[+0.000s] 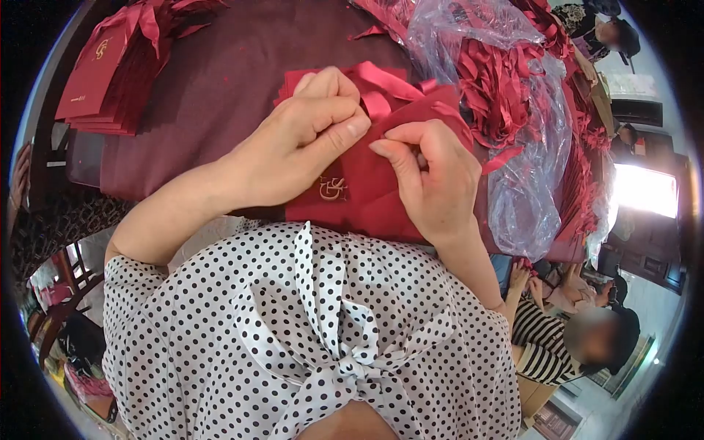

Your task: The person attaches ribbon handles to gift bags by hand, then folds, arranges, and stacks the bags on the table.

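A red bag (367, 198) with a gold logo lies flat at the table's near edge, under both my hands. My left hand (304, 136) is closed over its upper left part, the thumb pressed against the curled index finger. Just to the right, my right hand (436, 176) is closed too, with thumb and index finger nearly meeting over the bag. What is between the fingers of either hand is too small to make out. A shiny red ribbon (392, 82) loops above and between the hands. More red card edges show beneath, at the upper left.
Stacked red bags with ribbons (99, 73) lie at the table's left. At the right are a heap of red ribbons (491, 88) and clear plastic wrap (524, 191). A person in a striped top (543, 334) sits at the right; another person (601, 33) is farther back.
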`<state>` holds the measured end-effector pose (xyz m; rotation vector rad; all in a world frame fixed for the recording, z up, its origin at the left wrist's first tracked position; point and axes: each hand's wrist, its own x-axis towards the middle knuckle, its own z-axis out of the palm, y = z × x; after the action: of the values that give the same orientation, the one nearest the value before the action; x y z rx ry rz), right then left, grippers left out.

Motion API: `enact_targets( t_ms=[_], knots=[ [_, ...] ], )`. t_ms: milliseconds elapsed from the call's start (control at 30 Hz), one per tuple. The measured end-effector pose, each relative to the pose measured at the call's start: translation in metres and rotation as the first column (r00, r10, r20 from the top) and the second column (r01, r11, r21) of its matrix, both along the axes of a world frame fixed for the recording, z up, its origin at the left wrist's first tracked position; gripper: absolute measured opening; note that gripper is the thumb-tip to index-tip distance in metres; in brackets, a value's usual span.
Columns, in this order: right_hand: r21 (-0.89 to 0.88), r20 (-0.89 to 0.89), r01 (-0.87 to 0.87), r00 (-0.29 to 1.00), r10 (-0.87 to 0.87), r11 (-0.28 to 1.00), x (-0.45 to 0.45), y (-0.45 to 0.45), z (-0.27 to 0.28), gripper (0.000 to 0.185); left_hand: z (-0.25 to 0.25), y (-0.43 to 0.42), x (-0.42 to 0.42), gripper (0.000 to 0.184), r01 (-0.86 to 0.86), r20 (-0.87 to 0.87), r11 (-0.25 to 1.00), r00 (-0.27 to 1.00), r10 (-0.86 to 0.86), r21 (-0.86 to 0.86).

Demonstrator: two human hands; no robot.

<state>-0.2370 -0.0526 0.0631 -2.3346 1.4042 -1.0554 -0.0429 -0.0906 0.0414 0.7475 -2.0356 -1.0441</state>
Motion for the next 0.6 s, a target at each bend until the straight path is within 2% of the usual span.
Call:
enact_targets(
  t_ms=[33, 67, 100, 167, 200, 267, 333, 367, 433, 500, 533, 567, 600],
  knots=[
    [-0.021, -0.011, -0.019, 1.000, 0.019, 1.000, -0.003, 0.000, -0.002, 0.018, 0.001, -0.001, 0.000, 0.020, -0.005, -0.002, 1.000, 1.000, 0.005, -0.001],
    [-0.042, -0.022, -0.040, 0.999, 0.040, 0.998, -0.005, -0.001, -0.002, 0.021, 0.003, -0.002, 0.001, 0.020, 0.086, -0.117, 0.951, 0.992, -0.053, 0.296],
    [-0.045, -0.022, -0.046, 0.999, 0.045, 0.998, -0.006, -0.001, -0.002, 0.021, 0.003, -0.002, 0.001, 0.021, 0.200, -0.243, 0.811, 0.967, -0.074, 0.550],
    [0.111, 0.067, -0.050, 0.997, 0.042, 0.993, -0.006, -0.001, 0.004, 0.029, 0.003, -0.002, -0.001, 0.022, 0.193, -0.232, 0.806, 0.970, -0.072, 0.560],
    [0.120, 0.028, -0.062, 0.998, 0.059, 0.991, -0.009, -0.002, 0.004, 0.035, 0.002, -0.003, 0.000, 0.021, 0.210, -0.221, 0.841, 0.969, -0.111, 0.499],
    [0.078, -0.004, -0.147, 0.989, 0.148, 0.986, -0.015, -0.001, 0.000, 0.033, 0.003, -0.006, 0.001, 0.020, 0.228, -0.208, 0.873, 0.967, -0.150, 0.431],
    [0.126, 0.028, -0.151, 0.988, 0.149, 0.980, -0.015, 0.002, 0.005, 0.029, 0.007, -0.010, 0.002, 0.011, 0.232, -0.100, 0.919, 0.972, -0.211, 0.318],
    [0.142, 0.021, -0.138, 0.990, 0.137, 0.980, -0.015, 0.003, 0.006, 0.027, 0.010, -0.010, 0.001, 0.011, 0.229, -0.102, 0.922, 0.973, -0.207, 0.311],
    [0.160, 0.036, -0.146, 0.989, 0.142, 0.976, -0.015, 0.003, 0.006, 0.026, 0.016, -0.011, -0.003, 0.002, 0.228, -0.069, 0.966, 0.973, -0.221, 0.125],
    [0.165, 0.029, -0.168, 0.986, 0.165, 0.972, -0.016, 0.003, 0.007, 0.026, 0.016, -0.013, -0.008, 0.008, 0.253, -0.018, 0.965, 0.967, -0.253, 0.068],
    [0.175, 0.026, -0.183, 0.983, 0.181, 0.967, -0.017, 0.003, 0.008, 0.027, 0.014, -0.014, -0.011, 0.010, 0.225, 0.072, 0.957, 0.974, -0.215, -0.183],
    [0.195, 0.015, -0.156, 0.988, 0.156, 0.968, -0.017, 0.003, 0.010, 0.027, 0.013, -0.014, -0.013, 0.011, 0.205, 0.151, 0.883, 0.976, -0.155, -0.421],
    [0.191, 0.011, -0.160, 0.987, 0.160, 0.969, -0.018, 0.004, 0.014, 0.027, 0.019, -0.015, -0.013, 0.013, 0.244, 0.174, 0.837, 0.968, -0.180, -0.490]
  ],
)
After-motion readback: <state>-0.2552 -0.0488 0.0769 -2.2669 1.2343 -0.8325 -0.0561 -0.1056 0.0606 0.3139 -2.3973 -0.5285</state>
